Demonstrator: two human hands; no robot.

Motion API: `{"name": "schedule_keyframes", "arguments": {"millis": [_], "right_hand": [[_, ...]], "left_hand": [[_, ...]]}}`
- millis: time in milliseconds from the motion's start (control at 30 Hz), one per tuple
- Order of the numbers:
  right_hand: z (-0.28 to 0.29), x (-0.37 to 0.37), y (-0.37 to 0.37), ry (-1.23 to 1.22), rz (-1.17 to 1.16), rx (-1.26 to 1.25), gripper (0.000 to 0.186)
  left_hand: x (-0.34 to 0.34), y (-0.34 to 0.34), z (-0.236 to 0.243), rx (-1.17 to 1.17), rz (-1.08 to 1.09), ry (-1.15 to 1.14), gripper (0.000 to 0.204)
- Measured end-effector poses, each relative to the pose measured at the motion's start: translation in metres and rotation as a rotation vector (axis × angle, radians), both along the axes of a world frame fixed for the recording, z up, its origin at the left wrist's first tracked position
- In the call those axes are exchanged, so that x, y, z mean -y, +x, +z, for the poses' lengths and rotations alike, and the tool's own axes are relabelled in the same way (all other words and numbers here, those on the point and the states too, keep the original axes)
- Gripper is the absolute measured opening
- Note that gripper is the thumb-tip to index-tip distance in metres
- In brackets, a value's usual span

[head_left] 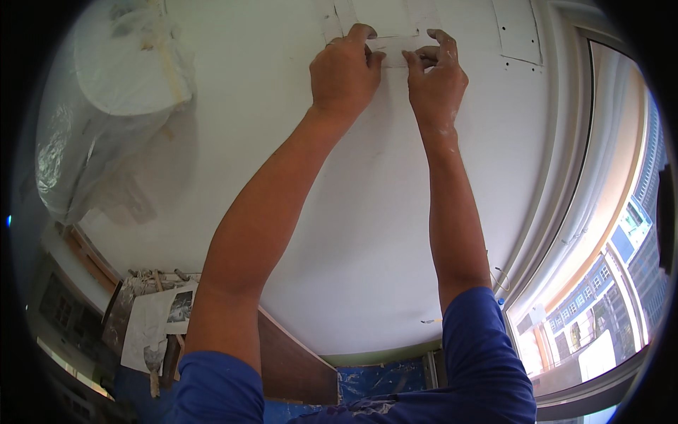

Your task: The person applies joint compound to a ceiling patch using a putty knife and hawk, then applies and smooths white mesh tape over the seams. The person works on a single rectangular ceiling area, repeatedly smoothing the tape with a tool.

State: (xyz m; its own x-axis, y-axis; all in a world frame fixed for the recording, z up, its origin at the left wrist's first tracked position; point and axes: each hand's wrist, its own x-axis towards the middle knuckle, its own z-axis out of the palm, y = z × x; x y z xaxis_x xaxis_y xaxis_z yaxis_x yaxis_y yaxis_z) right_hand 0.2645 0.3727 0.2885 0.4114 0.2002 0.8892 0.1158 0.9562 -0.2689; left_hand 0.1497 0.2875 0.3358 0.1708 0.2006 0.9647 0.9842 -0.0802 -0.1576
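Note:
Both my arms reach up to a white wall surface point(367, 205). A short white strip, like joint tape or paper point(397, 54), lies across a patched seam there. Its left end is at the thumb of my left hand point(345, 76), whose fingers are curled in. My right hand point(436, 81) pinches at the strip's right end, its forefinger raised and bent. Whitish smears mark the right hand and wrist. The fingertips partly hide the strip's ends.
A bulky object wrapped in clear plastic point(116, 106) juts out at upper left. A screwed panel point(518, 32) is at upper right, beside the window point(600, 283). Papers point(145, 328) and a scraper-like tool point(152, 360) lie on dark furniture at lower left. Blue sheeting point(381, 379) shows below.

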Motion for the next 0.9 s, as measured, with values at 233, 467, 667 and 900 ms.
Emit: {"name": "schedule_keyframes", "arguments": {"millis": [233,467,667,900], "right_hand": [[0.001,0.006,-0.001,-0.099,0.058,-0.006,0.056],[-0.005,-0.006,-0.01,-0.031,-0.282,0.01,0.039],[-0.013,-0.015,-0.018,0.029,-0.436,0.082,0.025],[-0.011,-0.013,-0.025,0.019,-0.446,0.082,0.029]], "left_hand": [[-0.003,-0.006,0.0,-0.064,0.027,0.039,0.034],[-0.003,-0.021,-0.003,-0.282,0.058,0.184,0.03],[-0.008,-0.027,-0.01,-0.402,0.178,0.19,0.027],[-0.009,-0.019,-0.012,-0.443,0.199,0.213,0.035]]}}
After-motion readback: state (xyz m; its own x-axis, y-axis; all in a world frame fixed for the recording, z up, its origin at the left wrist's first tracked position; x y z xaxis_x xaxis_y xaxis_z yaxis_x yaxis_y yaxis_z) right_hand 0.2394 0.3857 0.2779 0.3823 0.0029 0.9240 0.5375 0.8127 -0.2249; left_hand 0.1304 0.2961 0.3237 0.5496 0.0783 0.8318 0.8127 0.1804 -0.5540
